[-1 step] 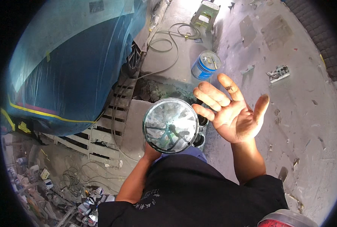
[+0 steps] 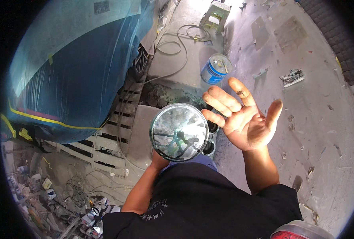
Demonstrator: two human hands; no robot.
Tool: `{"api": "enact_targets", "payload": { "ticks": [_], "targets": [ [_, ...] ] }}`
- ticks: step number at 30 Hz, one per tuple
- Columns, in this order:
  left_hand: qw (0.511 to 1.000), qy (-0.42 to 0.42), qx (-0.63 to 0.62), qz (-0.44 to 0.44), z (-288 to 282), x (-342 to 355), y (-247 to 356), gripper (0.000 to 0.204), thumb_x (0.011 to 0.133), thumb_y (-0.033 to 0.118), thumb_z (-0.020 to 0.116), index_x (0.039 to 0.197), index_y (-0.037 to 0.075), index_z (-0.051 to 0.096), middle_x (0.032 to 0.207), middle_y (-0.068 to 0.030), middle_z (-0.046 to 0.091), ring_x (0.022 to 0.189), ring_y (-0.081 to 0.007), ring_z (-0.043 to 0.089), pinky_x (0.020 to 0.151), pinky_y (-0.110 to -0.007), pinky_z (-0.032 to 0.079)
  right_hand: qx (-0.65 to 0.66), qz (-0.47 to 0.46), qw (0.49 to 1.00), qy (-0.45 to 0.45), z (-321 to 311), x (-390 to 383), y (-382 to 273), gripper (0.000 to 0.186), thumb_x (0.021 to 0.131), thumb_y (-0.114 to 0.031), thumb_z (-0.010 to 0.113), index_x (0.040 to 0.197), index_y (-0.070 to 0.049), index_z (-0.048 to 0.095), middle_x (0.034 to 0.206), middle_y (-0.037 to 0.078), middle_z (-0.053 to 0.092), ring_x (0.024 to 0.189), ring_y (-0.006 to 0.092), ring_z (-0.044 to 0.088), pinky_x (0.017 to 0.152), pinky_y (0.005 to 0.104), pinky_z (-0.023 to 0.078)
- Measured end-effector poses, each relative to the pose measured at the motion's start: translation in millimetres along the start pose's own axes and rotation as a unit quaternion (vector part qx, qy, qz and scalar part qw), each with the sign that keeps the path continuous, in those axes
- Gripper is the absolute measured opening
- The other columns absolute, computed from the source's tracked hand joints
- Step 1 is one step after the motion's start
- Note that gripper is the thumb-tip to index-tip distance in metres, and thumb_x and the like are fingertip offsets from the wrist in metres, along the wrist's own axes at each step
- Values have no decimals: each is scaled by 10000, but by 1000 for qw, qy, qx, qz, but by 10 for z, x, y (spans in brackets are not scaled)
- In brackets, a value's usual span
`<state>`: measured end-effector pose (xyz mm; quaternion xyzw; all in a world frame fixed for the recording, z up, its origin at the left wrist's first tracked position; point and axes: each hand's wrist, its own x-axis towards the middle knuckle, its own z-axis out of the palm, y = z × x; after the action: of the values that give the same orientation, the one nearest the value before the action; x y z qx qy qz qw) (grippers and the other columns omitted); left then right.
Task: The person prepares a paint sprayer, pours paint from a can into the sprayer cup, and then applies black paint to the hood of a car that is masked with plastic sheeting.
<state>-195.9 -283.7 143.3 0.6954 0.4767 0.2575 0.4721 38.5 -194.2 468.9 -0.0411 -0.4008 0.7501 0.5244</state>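
In front of my waist is a round, silvery container (image 2: 179,132), seen from above, with dark green and black paint streaks across its top. My left hand (image 2: 159,160) grips it from beneath at its near left edge; the container hides the fingers. To the right, my right hand (image 2: 246,119) is raised open and empty, palm showing and fingers spread, with dark stains on the fingertips. Its little finger appears close to the container's rim; whether they touch I cannot tell. Partly behind the container are dark, open-topped round cans (image 2: 209,147).
A blue and white metal can (image 2: 216,68) stands on the floor ahead, with a looped hose (image 2: 171,73) and a stool (image 2: 216,15) beyond. Blue plastic sheeting (image 2: 73,79) covers a large object at left, by a slatted floor grate (image 2: 105,149). Litter (image 2: 93,219) lies lower left.
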Motion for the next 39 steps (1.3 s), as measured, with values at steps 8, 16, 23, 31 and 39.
{"api": "enact_targets", "payload": {
  "ticks": [8,16,23,31,39],
  "targets": [
    [1000,16,12,19,-50,13,-1,374,810,211,578,1146,49,604,1244,-219,547,1148,-437,494,943,-567,397,-51,-13,999,-15,71,49,36,953,892,-776,278,1539,-84,173,1524,297,265,1430,427,249,1151,552,201],
    [999,23,16,27,-44,-11,18,364,791,169,602,1132,41,598,1180,-208,573,1090,-414,532,906,-519,424,-126,-16,991,-49,138,94,119,978,903,-755,307,1528,-22,141,1508,313,284,1429,401,270,1140,525,241],
    [999,23,19,37,-70,22,55,360,774,133,624,1119,33,594,1124,-198,596,1040,-394,565,874,-477,447,-143,8,987,-69,127,141,148,963,911,-742,317,1537,-40,111,1523,326,230,1428,453,231,1146,565,212],
    [999,34,15,38,-101,-40,-39,361,755,91,648,1105,24,588,1060,-187,623,982,-371,602,837,-428,474,-3,19,1000,-17,139,209,196,913,919,-730,309,1538,-73,174,1536,294,235,1437,457,201,1154,592,166],
    [985,119,28,124,-210,27,85,367,736,49,672,1091,16,583,996,-176,649,924,-349,640,800,-380,500,-399,12,915,63,329,259,190,964,790,-504,751,1482,-15,289,1461,247,407,1369,373,391,1131,495,294]
  ]
}}
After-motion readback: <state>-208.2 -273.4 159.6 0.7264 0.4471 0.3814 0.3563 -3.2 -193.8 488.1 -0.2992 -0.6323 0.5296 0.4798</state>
